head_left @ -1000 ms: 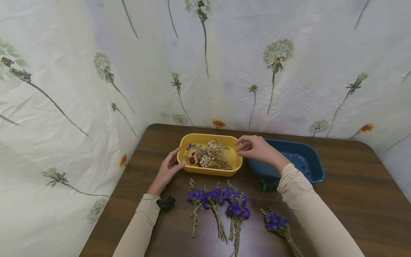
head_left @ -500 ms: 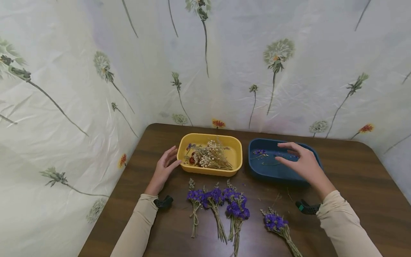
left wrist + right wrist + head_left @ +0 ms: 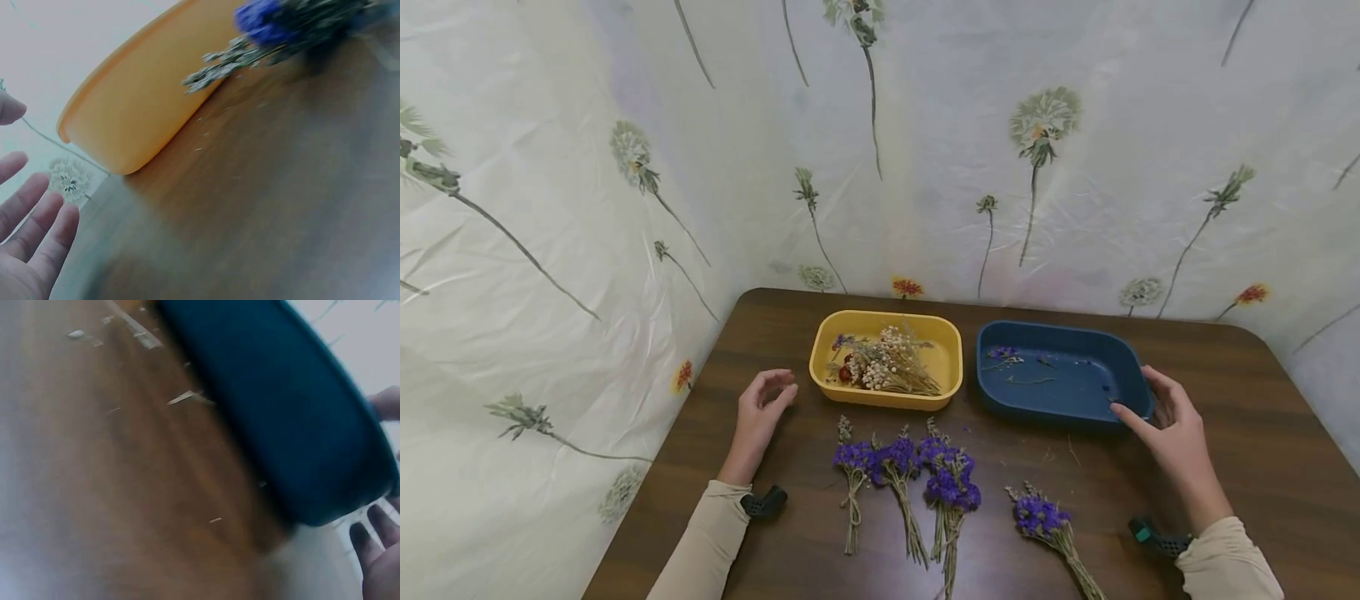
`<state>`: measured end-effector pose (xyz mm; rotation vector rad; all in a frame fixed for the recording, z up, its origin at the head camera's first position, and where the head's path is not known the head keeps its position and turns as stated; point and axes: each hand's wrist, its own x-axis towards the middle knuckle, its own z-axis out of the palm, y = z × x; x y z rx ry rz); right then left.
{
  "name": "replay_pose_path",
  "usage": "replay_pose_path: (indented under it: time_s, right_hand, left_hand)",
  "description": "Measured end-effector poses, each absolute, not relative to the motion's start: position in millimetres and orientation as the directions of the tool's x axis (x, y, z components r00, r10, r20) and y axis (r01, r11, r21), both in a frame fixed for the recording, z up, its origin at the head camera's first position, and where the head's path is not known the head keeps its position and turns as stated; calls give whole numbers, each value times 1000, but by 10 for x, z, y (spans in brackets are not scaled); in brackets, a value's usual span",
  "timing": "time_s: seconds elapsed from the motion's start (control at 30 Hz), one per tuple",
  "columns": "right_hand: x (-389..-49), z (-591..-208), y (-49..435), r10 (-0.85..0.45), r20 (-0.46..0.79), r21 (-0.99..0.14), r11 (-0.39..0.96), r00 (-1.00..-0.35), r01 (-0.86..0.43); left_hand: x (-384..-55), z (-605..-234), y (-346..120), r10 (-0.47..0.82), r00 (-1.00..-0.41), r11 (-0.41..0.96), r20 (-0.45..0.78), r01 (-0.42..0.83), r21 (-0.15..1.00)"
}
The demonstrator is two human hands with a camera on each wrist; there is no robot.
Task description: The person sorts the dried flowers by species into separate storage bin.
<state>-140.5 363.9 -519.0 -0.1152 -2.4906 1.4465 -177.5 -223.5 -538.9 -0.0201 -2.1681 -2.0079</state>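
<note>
The shallow blue oblong tray with rounded corners point(image 3: 1075, 392) lies ahead of the person and to the right, its long axis running crosswise over the dark brown wood-grain table point(image 3: 1247, 400), the right end a touch nearer the body. The right hand point(image 3: 1183, 437) is the nearer one by far — it grasps that right end, thumb over the rim at the near corner and fingers bent round the outside wall, spread rather than clenched. How firm the grip is, I cannot tell.

Well apart from it, the left hand point(image 3: 756, 421) is released, its fingers loosely parted and holding nothing, just beside the left end of the yellow oblong tray point(image 3: 880, 401) but not touching it. The two trays sit side by side with a narrow gap between them. A few thin purple sprigs point(image 3: 1003, 353) lie toward the blue tray's left end, while the purple dried-flower bunches point(image 3: 951, 490) rest nearer the person — between the two arms, apart from both hands
</note>
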Motion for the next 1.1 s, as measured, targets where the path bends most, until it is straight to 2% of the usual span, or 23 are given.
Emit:
replay_pose_path:
  time_s: [0.07, 0.2, 0.3, 0.37, 0.5, 0.63, 0.9, 1.1]
  right_hand:
    - [-1381, -5260, 3651, 221, 163, -902, 428, -961, -55]
    - [-1349, -5369, 3673, 232, 167, -983, 117, -958, -143]
    - [-1329, -5427, 3693, 208, 198, -968, -109, -958, -224]
    - [-1319, -5450, 3706, 194, 216, -952, -177, -957, -251]
    - [-1324, -5463, 3712, 181, 220, -943, -212, -959, -256]
    - [-1333, -5466, 3703, 166, 210, -947, -210, -963, -243]
    - [-1352, -5498, 3700, 178, 210, -952, -186, -961, -243]
    - [-1343, -5526, 3707, 176, 216, -951, -186, -960, -248]
  left_hand:
    - [-1691, -5396, -2222, -86, -987, 109, 137, 127, 986]
    - [-1530, -5404, -2163, 50, -995, 207, 84, 93, 974]
    - [-1428, -5396, -2098, 180, -983, 298, 46, 99, 949]
    - [-1378, -5388, -2050, 258, -966, 349, 31, 123, 929]
    - [-1302, -5360, -1967, 384, -923, 424, -10, 167, 890]
    - [-1244, -5341, -1912, 441, -895, 493, -61, 185, 850]
    - [-1199, -5335, -1847, 392, -918, 616, -54, 218, 757]
    - [-1217, -5347, -1843, 376, -927, 568, -5, 226, 791]
